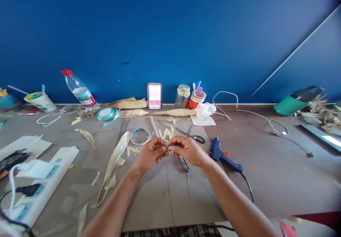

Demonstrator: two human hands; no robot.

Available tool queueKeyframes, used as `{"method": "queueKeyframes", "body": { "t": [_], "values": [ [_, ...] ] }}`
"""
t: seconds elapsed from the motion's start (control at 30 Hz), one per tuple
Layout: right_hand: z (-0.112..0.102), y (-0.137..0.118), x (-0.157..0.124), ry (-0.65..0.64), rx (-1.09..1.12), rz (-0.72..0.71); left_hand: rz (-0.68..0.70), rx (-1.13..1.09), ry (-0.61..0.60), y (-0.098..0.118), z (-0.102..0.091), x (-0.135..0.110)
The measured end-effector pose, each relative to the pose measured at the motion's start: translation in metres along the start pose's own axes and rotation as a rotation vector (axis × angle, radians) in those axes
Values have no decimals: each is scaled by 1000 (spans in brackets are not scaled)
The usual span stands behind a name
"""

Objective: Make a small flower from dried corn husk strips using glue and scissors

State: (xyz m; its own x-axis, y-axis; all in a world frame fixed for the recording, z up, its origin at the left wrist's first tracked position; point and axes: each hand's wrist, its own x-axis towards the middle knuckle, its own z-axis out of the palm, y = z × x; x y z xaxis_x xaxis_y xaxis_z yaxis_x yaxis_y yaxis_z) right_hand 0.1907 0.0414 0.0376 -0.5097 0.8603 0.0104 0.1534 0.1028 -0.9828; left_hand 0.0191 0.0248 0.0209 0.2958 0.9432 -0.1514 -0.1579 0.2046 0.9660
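Observation:
My left hand (152, 152) and my right hand (188, 150) meet above the middle of the table, fingertips pinched together. Between them runs a thin, pale greenish strip (169, 147), largely hidden by the fingers; its exact kind is unclear. Small pieces of dried corn husk (166, 133) lie just beyond the fingers. Left of my left hand stretches a long dried husk (117, 159), with a roll of clear tape (140, 136) near its top. Scissors with black handles (198, 138) lie past my right hand, and a dark metal tool (184, 164) lies partly under it.
A blue glue gun (225, 157) with a cord lies at right. A power strip (50, 180) with plugs occupies the left. Along the blue wall stand a plastic bottle (80, 89), ribbon roll (105, 114), pixelated phone-like screen (155, 95), jar (182, 97), red cup (197, 99) and green container (293, 103).

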Motion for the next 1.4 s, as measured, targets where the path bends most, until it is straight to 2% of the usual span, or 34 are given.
{"method": "queueKeyframes", "body": {
  "t": [0.13,0.3,0.57,0.8,1.1,1.4],
  "values": [
    [-1,5,2,94,18,0,-2,2,-7,0,0,0],
    [-1,7,3,268,194,-130,1,50,16,-3,-1,2],
    [10,8,3,273,134,-113,-5,122,7,-4,1,2],
    [15,10,4,314,-16,-238,4,140,-22,-6,2,1],
    [14,15,5,346,-195,-313,-7,144,-31,-5,3,0],
    [14,12,6,400,-371,-454,52,172,-67,-4,3,-2]
  ]
}}
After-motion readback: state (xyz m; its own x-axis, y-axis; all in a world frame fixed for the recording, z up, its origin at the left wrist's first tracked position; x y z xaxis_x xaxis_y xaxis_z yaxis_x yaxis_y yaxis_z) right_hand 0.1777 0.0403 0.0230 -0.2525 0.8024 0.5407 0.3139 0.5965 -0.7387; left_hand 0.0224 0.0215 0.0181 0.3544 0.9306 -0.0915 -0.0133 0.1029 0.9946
